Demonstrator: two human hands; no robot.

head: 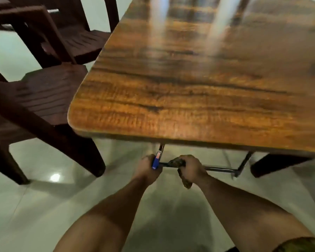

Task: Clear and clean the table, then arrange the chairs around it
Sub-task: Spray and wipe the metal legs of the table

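Head view. Table (189,88): top lies ahead of and above both hands, near edge running left to right. Crossbar (218,168): under that edge, same axis. Right hand (192,168): nearer the bar's middle, curled round a dark cloth (185,181) against the bar. Left hand (146,170): closed round a blue item (155,162), kind unclear, at the bar's left end. Chairs (44,95): left of table.

The table (189,88) is cut by the right edge; the blue object (155,162) is blurred.

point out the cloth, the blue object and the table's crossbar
cloth (185,180), head view, its hanging lower end
blue object (155,162), head view, middle of its blue body
crossbar (218,168), head view, bare stretch of the rod
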